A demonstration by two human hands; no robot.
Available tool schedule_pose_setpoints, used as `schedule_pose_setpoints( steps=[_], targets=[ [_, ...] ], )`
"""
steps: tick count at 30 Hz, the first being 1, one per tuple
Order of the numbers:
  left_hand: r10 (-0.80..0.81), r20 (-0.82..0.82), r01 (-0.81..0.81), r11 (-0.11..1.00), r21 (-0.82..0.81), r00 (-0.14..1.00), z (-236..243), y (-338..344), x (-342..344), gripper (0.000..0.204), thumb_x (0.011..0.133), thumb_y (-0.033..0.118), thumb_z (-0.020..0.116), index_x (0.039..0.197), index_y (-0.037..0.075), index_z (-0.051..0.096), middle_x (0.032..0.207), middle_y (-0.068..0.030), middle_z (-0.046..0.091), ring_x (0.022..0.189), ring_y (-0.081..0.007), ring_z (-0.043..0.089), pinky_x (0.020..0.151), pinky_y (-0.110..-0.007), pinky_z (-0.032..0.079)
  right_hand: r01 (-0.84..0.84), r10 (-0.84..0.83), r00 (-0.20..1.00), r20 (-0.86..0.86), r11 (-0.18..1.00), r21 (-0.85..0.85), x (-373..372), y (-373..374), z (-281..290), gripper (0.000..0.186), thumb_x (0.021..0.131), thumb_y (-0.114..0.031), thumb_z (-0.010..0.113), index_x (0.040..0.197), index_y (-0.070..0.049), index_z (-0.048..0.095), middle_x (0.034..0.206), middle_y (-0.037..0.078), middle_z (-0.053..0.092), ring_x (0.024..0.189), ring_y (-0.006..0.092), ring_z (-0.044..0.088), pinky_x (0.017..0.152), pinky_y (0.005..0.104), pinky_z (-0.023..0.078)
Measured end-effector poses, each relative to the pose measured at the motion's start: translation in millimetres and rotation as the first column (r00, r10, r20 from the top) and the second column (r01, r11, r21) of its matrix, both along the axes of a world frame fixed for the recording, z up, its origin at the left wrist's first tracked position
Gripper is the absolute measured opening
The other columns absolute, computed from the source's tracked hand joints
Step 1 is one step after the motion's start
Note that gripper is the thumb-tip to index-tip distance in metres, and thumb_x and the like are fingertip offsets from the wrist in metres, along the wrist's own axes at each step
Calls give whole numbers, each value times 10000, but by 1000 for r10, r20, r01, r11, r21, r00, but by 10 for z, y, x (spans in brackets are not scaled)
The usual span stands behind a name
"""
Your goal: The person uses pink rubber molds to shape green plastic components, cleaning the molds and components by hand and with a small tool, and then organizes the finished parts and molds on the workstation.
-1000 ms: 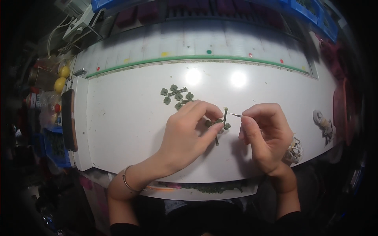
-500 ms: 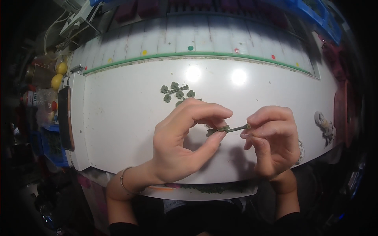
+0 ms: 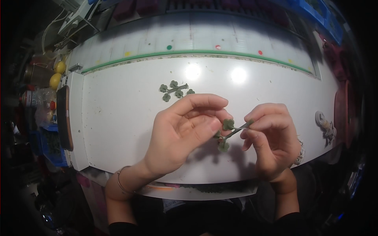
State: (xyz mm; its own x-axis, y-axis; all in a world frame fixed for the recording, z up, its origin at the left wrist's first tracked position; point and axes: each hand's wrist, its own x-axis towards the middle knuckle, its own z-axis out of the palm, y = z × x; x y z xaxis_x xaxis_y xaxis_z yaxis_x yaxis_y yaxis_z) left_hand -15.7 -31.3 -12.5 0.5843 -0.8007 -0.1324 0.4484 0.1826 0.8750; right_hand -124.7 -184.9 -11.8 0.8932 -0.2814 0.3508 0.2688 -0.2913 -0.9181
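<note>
Between my hands is a green sprig-like piece (image 3: 234, 132) with a straight stem and small clover-shaped leaves. At the stem's upper right end, my right hand (image 3: 273, 135) pinches it with thumb and fingertips, along with a thin pale strand. My left hand (image 3: 185, 129) curls round the leafy end, its thumb close to the fingers; its exact contact is partly hidden. One leaf (image 3: 228, 125) shows beside the left fingertips and another hangs below the stem. Just beyond my left hand, similar green sprigs (image 3: 175, 89) lie on the white table (image 3: 122, 114).
A green-edged strip (image 3: 157, 56) with coloured dots crosses the far side. A dark phone-like slab (image 3: 65, 118) leans at the left rim, near yellow round objects (image 3: 57, 74) and a blue basket (image 3: 55, 147). A bundle of pale cord (image 3: 325, 125) lies at the right.
The sprig has turned, so its leaves now face up and below the stem. My left thumb has moved up and in against the fingers. The dotted strip has slid leftward.
</note>
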Motion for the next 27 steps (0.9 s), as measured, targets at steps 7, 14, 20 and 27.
schedule_pose_setpoints(
  steps=[7, 14, 20, 27],
  targets=[
    [1, -128, 3, 1000, 30, 992, 51, 19, 1, 427, 850, 108, 528, 1210, -91, 413, 1040, -200, 584, 877, -214, 614, 791, -316, 498, 69, -77, 997, 31, 975, 213, 31, 8, -17, 122, 817, 111, 508, 931, 71, 492, 997, 176, 492, 704, 123, 556, 541, 184, 491],
    [1, 7, -1, 998, 55, 1000, 42, 17, -27, 340, 825, 29, 536, 1133, -107, 480, 958, -178, 614, 846, -195, 617, 740, -277, 513, 82, -82, 997, -10, 959, 270, 43, -12, -18, 133, 820, 114, 506, 942, 62, 501, 999, 160, 492, 710, 121, 555, 545, 184, 485],
    [55, 90, -60, 996, 60, 994, 36, 26, -17, 307, 828, 36, 547, 1103, -95, 506, 911, -173, 618, 818, -175, 615, 671, -260, 517, 68, -64, 998, -25, 964, 258, 55, -14, -38, 128, 821, 104, 516, 934, 47, 506, 998, 148, 497, 708, 111, 547, 547, 180, 479],
    [38, -72, -33, 997, 69, 997, 39, 14, 2, 281, 870, 82, 535, 1093, -87, 510, 817, -156, 622, 653, -183, 633, 553, -224, 512, 104, -85, 992, -88, 965, 240, 75, -25, -29, 117, 817, 75, 548, 921, 32, 513, 960, 121, 521, 702, 98, 535, 539, 177, 453]
  ],
)
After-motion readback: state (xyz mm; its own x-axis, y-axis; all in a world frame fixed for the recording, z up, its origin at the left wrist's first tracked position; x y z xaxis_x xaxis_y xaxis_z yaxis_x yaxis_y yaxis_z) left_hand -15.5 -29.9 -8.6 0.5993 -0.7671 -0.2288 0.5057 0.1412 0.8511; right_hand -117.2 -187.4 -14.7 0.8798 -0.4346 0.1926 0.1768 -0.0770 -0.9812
